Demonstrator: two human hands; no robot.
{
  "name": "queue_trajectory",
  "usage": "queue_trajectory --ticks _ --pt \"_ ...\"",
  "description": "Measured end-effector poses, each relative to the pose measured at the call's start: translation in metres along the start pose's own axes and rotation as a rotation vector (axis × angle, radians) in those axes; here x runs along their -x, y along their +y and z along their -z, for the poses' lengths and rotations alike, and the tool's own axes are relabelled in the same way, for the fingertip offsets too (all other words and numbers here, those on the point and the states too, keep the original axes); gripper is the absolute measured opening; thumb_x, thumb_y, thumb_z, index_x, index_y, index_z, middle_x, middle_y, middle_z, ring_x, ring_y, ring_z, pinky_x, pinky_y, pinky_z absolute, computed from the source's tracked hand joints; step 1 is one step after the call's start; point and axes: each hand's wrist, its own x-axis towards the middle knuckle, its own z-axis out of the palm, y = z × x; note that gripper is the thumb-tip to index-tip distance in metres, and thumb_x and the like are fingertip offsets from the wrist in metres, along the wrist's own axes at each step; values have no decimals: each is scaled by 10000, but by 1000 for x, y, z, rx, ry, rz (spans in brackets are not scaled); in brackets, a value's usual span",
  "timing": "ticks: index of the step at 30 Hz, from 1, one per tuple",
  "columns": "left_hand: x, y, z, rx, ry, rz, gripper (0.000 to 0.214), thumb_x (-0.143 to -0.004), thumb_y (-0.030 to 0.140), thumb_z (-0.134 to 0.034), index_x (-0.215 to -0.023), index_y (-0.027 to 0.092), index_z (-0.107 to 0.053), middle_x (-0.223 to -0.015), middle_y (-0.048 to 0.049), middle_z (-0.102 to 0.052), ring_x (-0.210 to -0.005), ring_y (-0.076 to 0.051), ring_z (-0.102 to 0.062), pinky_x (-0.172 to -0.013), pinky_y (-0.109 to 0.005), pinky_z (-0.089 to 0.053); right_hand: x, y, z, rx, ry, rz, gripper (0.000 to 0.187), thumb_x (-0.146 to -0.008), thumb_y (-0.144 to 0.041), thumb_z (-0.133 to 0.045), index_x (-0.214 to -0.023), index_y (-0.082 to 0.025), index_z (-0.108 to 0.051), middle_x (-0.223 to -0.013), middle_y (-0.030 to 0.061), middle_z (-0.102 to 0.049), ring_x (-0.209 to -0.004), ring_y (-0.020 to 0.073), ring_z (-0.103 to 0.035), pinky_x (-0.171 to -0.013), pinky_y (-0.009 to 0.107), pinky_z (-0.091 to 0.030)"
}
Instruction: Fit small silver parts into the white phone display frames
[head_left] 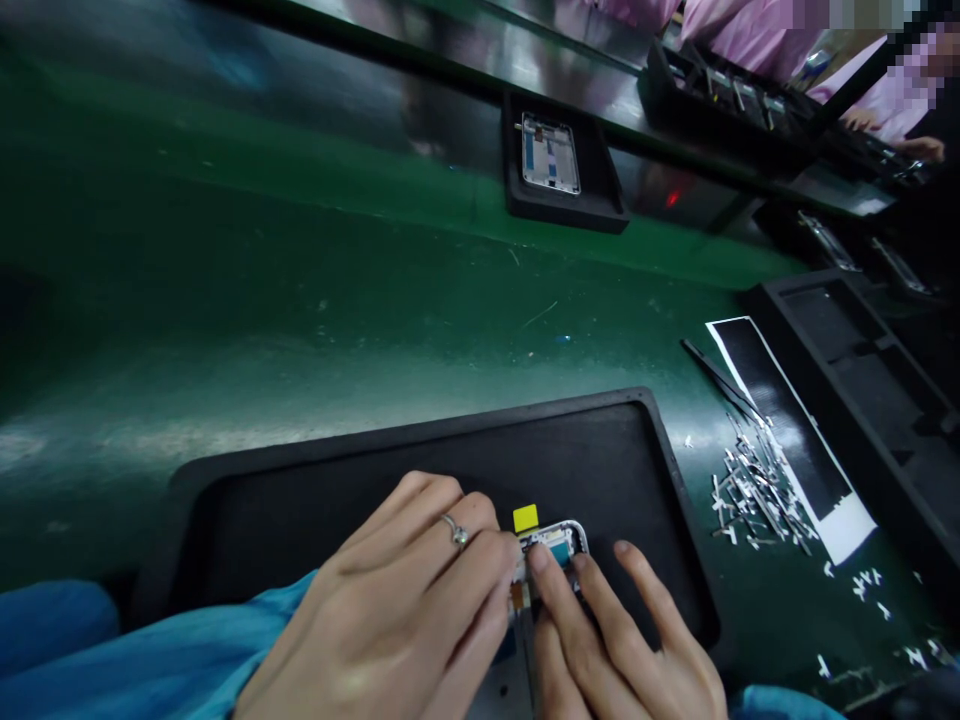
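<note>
A small phone frame (pixel 556 541) with a silver rim, blue inner parts and a yellow tab lies on a black tray (pixel 420 460) near the bottom of the view. My left hand (pixel 405 610), with a ring on one finger, curls over the frame's left side, fingers closed against it. My right hand (pixel 615 640) rests on the frame's lower right; its forefinger presses on the top part and the other fingers lie spread on the tray. Both wrists wear blue sleeves. Most of the frame is hidden under my hands.
A heap of small silver strips (pixel 757 490) lies right of the tray beside a black-and-white sheet (pixel 795 420). Black compartment trays (pixel 862 370) stand at the right. Another phone frame sits in a black tray (pixel 562 165) across the green belt (pixel 300 280). People in pink work at the far right.
</note>
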Motion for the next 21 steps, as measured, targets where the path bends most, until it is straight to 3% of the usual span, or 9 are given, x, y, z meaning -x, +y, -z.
queue_trajectory --ticks 5,12,17,21 --pt "1 5 -2 31 -15 96 239 -804 81 -354 -647 174 -509 -608 19 -530 -577 -112 -488 -602 -263 -438 -6 -2 2 -50 -20 -55 284 -847 -53 -345 -690 -156 -558 -796 20 -683 -690 111 -629 -965 352 -363" --pt "-2 5 -1 24 -27 82 249 -811 110 -359 -639 171 -527 -577 14 -518 -549 -122 -471 -555 -274 -424 -6 -2 -4 -37 118 -142 354 -866 -65 -304 -600 -180 -507 -712 -25 -681 -622 83 -623 -900 280 -432" --pt "1 4 -2 -49 23 48 289 -819 71 -313 -640 176 -514 -606 14 -554 -579 -125 -501 -688 -297 -413 -7 -5 -3 -19 89 -103 286 -832 -62 -377 -620 -172 -535 -733 -5 -683 -643 95 -622 -893 299 -447" --pt "13 0 -3 -148 8 -46 301 -843 80 -264 -860 148 -556 -762 -22 -595 -753 -155 -517 -890 -325 -329 -8 -5 -3 -29 91 -129 276 -827 -56 -384 -620 -167 -530 -716 9 -682 -630 108 -619 -907 314 -432"
